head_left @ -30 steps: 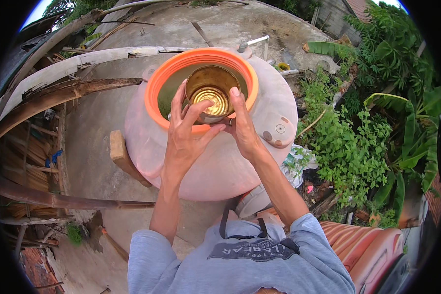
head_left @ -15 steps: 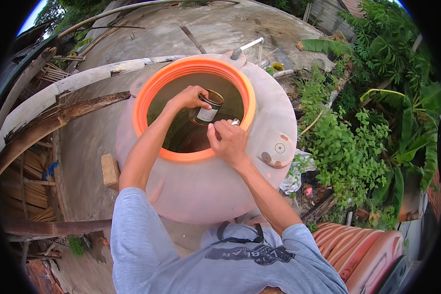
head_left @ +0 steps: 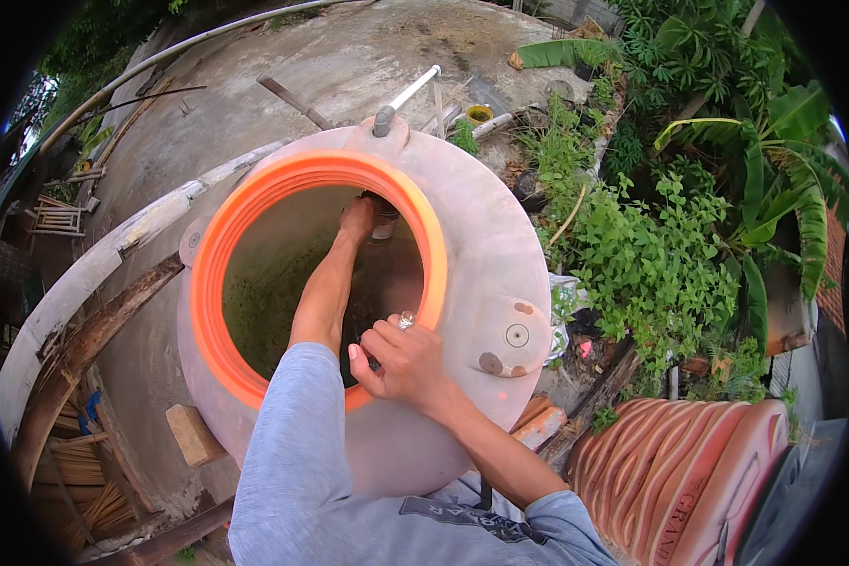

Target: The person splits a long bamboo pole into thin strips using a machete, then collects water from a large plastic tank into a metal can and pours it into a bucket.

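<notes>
Fingers curl on the right hand (head_left: 407, 363); the left hand's (head_left: 356, 222) grip a likely light can (head_left: 384, 226), best side-held, at two o'clock inside the rim (head_left: 428, 245).

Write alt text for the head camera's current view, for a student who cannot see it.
A person's left hand holds a can inside a round, pale pink tank with an orange rim. The right hand, wearing a ring, is at the rim's near side. Leafy plants grow at the right.

The rim (head_left: 432, 255) is orange, the tank (head_left: 489, 222) pale pinkish-grey, the shirt (head_left: 297, 453) heathered blue-grey.
</notes>
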A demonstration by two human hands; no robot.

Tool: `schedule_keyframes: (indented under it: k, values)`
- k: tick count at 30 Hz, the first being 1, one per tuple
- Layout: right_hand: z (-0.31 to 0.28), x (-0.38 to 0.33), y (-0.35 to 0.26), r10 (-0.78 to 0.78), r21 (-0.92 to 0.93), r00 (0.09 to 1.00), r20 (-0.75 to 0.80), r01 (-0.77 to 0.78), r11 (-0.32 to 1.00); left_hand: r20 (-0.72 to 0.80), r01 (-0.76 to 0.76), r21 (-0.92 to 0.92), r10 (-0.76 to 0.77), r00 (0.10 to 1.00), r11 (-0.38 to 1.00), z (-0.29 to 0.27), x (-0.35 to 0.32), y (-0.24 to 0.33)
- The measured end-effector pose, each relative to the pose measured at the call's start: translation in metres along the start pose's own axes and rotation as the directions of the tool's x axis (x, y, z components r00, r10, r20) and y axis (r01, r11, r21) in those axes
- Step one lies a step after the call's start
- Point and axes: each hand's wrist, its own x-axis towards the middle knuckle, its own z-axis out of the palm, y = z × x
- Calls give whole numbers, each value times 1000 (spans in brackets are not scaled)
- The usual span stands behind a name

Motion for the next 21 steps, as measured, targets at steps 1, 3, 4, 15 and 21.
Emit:
schedule_keyframes:
  k: [1, 3, 4, 15, 21]
  values:
    - [0, 0, 0, 36, -7, 999, 0, -36, 999, -1, -23, -39, 23, 1000, 999, 1, 0, 8]
    - [0, 6, -3, 85, -7, 996, 0, -85, 996, -54, -66, -178, 57, 997, 982, 3, 0, 5]
    - [-3, 10, -4, 145, 35, 984, 106, -150, 988, -96, -94, -278, 70, 993, 956, 12, 0, -2]
    - [-53, 25, -25, -127, 215, 711, 692, -36, 976, -294, -221, -474, 83, 952, 853, 13, -2, -6]
    - [-90, -28, -22, 26, 145, 991, 132, -45, 988, -337, -253, -416, 111, 935, 874, -1, -15, 3]
